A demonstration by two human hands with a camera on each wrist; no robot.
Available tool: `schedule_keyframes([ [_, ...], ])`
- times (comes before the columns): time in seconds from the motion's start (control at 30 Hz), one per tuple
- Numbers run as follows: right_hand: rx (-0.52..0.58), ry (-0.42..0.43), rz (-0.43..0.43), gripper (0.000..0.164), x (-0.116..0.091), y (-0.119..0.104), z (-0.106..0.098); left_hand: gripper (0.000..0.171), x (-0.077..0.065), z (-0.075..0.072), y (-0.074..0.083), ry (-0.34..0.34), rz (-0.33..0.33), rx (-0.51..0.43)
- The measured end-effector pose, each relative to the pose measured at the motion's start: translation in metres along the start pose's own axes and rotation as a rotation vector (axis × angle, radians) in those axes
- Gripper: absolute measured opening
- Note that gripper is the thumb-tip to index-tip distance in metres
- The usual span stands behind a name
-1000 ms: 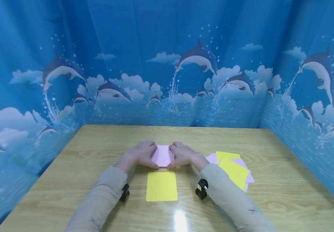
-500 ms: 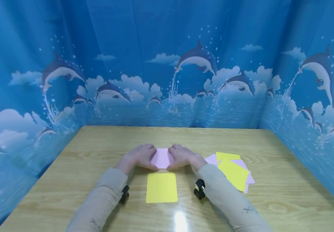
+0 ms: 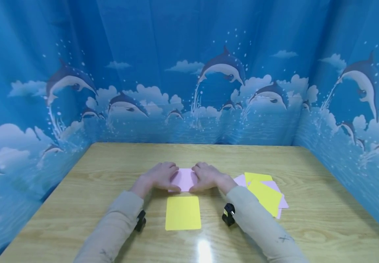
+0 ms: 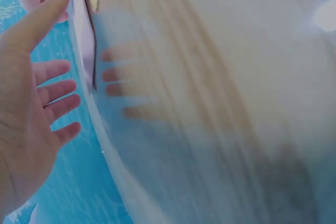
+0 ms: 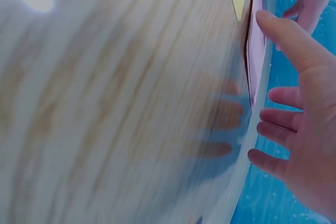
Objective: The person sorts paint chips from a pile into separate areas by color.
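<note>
A pink square card (image 3: 184,179) lies on the wooden table, its dark lower edge showing in the left wrist view. My left hand (image 3: 161,176) is at its left side and my right hand (image 3: 208,177) at its right, each overlapping a margin. In the left wrist view, the left hand (image 4: 26,108) has its thumb stretched over the card (image 4: 84,40) and its fingers spread. The right hand (image 5: 315,103) looks similar in the right wrist view, thumb tip at the card (image 5: 256,51). A yellow square card (image 3: 183,213) lies nearer me.
To the right, partly behind the right sleeve (image 3: 256,215), is a loose overlapping pile of yellow and pink cards (image 3: 265,197). A blue dolphin-printed curtain (image 3: 189,73) stands round the table's (image 3: 117,157) back and sides. Each wrist carries a small black camera (image 3: 229,214).
Over the last second the pink card has come slightly toward me and lower. Its near left corner now shows past the left thumb. The yellow card and the pile have stayed put.
</note>
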State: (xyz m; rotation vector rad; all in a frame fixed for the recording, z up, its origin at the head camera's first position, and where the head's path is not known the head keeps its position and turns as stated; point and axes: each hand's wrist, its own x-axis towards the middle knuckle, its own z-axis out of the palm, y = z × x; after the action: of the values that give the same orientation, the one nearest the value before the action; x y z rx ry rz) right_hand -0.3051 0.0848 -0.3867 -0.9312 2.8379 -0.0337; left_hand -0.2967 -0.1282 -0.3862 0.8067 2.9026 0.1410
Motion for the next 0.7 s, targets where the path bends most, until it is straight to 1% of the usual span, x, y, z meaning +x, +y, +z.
schedule_keyframes([
  [0.2, -0.024, 0.028, -0.002, 0.086, -0.008, 0.005, -0.005, 0.084, 0.004, -0.004, 0.006, 0.03, 0.021, 0.017],
  [0.3, -0.026, 0.044, 0.002, 0.084, -0.013, 0.009, -0.006, 0.085, 0.006, -0.004, 0.01, 0.041, 0.041, 0.072],
  [0.47, -0.026, 0.098, -0.012, 0.076, -0.023, 0.018, -0.009, 0.087, 0.011, -0.004, 0.017, 0.077, 0.07, 0.118],
  [0.57, -0.028, 0.111, -0.01, 0.074, -0.029, 0.022, -0.011, 0.086, 0.015, -0.004, 0.024, 0.103, 0.095, 0.135],
  [0.7, -0.039, 0.107, 0.009, 0.071, -0.039, 0.028, -0.012, 0.086, 0.02, -0.004, 0.033, 0.133, 0.127, 0.204],
])
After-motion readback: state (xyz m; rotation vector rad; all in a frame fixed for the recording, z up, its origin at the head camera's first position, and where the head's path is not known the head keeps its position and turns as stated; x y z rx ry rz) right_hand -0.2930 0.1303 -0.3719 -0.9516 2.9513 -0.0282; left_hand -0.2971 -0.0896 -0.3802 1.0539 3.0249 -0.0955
